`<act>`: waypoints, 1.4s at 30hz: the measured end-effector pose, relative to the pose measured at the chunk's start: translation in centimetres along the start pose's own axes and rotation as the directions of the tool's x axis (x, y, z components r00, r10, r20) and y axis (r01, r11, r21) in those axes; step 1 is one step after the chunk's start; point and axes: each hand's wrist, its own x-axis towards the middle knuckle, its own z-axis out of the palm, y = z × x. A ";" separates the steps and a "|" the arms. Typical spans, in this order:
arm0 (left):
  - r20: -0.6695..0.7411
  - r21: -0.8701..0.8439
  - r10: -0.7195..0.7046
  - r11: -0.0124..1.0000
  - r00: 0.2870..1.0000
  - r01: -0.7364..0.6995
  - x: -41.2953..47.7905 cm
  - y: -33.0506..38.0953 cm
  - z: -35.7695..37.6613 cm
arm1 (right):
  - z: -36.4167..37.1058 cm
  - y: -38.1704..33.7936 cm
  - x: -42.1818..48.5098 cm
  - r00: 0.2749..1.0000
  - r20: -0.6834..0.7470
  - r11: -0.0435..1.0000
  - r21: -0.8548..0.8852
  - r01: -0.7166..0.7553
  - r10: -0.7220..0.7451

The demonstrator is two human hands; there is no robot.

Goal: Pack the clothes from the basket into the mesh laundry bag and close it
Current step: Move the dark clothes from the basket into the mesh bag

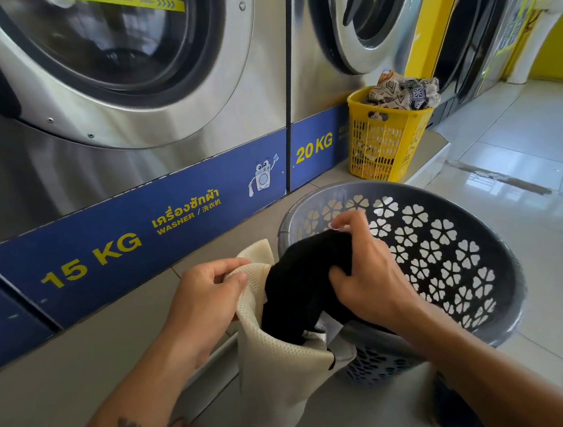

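Observation:
A cream mesh laundry bag (280, 366) hangs upright in front of me with its mouth open. My left hand (206, 301) pinches the bag's upper rim at the left. My right hand (367, 274) grips a black garment (300, 286) that sits half inside the bag's mouth. Just behind and to the right stands the grey round basket (502, 262) with flower-shaped holes; its visible inside wall is bare, and its bottom is hidden by my right arm and the garment.
Steel washers (119, 91) with a blue 15 KG / 20 KG band line the left and back. A yellow basket (386, 143) heaped with patterned cloth stands on the plinth behind. Glossy tiled floor (524, 164) stretches to the right.

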 end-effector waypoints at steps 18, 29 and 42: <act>-0.046 0.085 0.052 0.995 0.998 -0.048 -0.3 0.4 -0.9 | 0.9 3.0 -0.4 0.814 0.504 0.947 -0.024 -0.319 0.287; -0.030 0.083 0.034 0.996 0.999 -0.031 -0.4 0.2 -0.3 | 1.5 0.3 -1.0 0.965 0.251 0.975 -0.219 -0.023 0.079; -0.053 0.146 0.093 0.986 0.994 -0.085 -0.2 0.0 -0.6 | 1.1 -3.5 -1.8 0.809 0.579 0.983 -0.062 0.174 -0.106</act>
